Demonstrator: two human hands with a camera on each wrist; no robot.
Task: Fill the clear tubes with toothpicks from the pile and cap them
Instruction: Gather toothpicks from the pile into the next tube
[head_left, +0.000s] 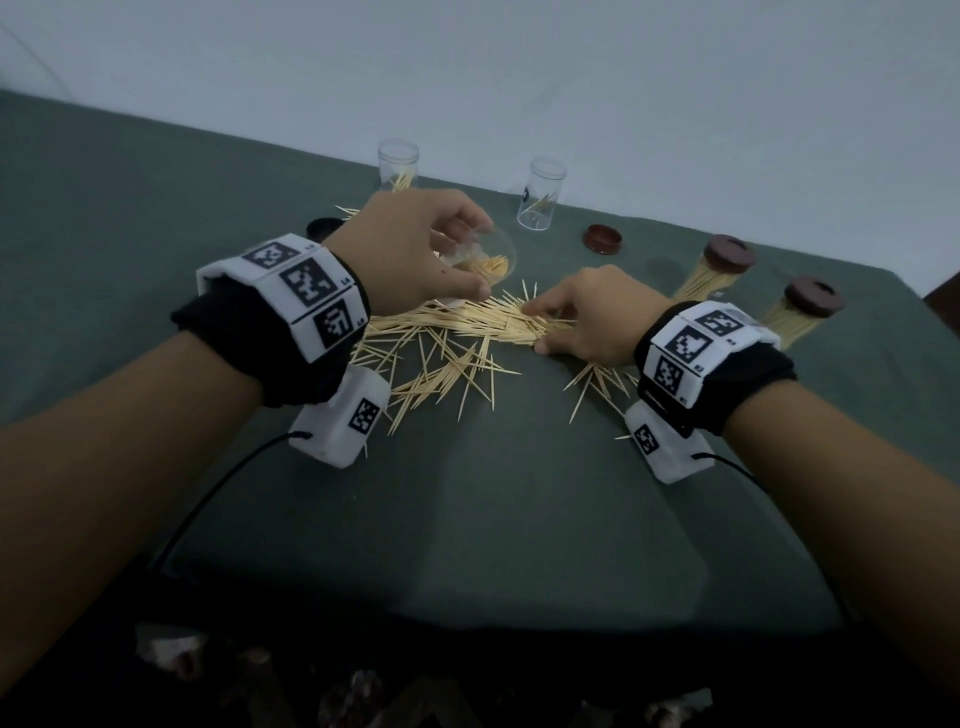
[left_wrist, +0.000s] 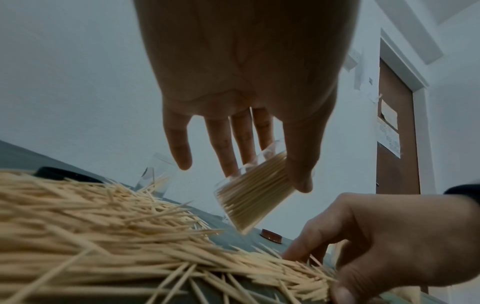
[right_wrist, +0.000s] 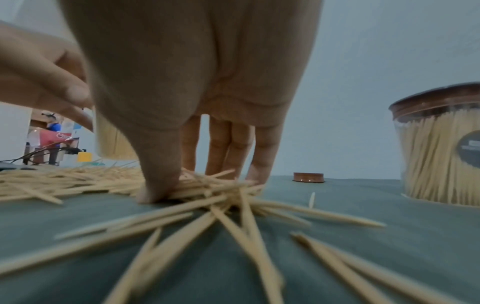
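Toothpicks (head_left: 457, 332) lie piled mid-tabletop. My left hand (head_left: 415, 249) holds a part-filled tube (left_wrist: 253, 191) tilted above them; my right hand (head_left: 587, 317) pinches a bunch, apparently loosely. Misaligned sticks could jam at the mouth and scatter.

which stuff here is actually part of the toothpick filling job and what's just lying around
Part of the job:
- toothpick pile
- tilted tube, held by the left hand
- right hand, gathering toothpicks
- two open tubes
- loose brown cap, black cap
- two capped full tubes

Just lying about:
- green tablecloth
- door
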